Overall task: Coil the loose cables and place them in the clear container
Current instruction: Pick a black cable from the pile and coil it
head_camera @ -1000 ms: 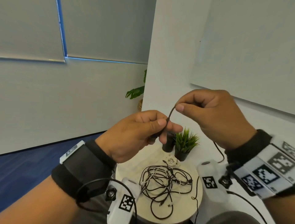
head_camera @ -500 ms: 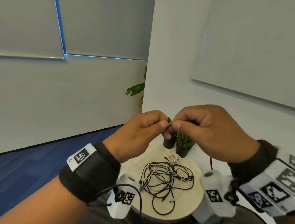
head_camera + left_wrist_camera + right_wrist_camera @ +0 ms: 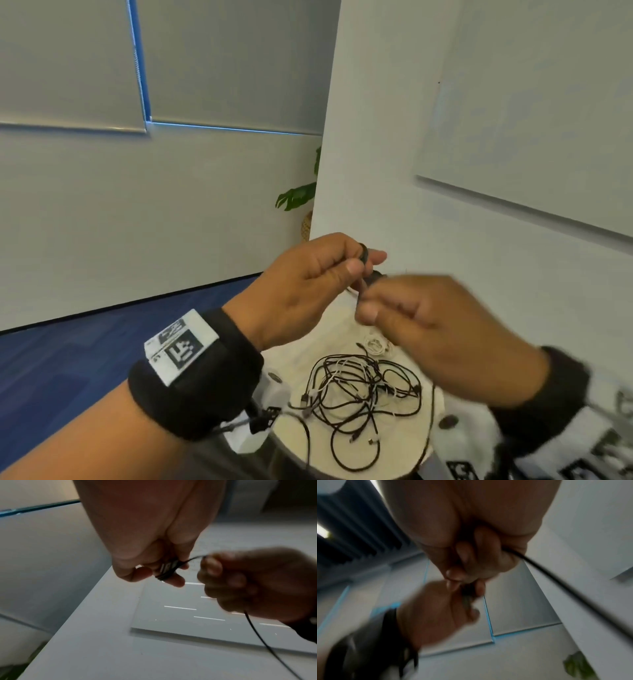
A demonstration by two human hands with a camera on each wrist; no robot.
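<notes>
My left hand [image 3: 342, 267] is raised above the table and pinches a small coil of black cable [image 3: 364, 255] between thumb and fingers; in the left wrist view the black cable coil [image 3: 169, 568] lies wound across the fingertips. My right hand [image 3: 404, 315], blurred, sits just right and below, gripping the same cable's free strand [image 3: 193, 558]. The strand [image 3: 556, 580] runs out of the right fist [image 3: 471, 563]. A tangle of black and white cables [image 3: 363, 387] lies on the round table [image 3: 404, 459]. No clear container is in view.
A small white coiled cable [image 3: 375, 344] lies at the table's far side. White walls stand close behind and to the right, with a whiteboard [image 3: 531, 120]. A leafy plant [image 3: 298, 195] shows past the wall corner. Blue carpet [image 3: 85, 353] lies to the left.
Both hands have dropped lower and come together. The right hand, which held the strand raised, has swung down and to the right of the left hand's coil, and it is blurred with movement.
</notes>
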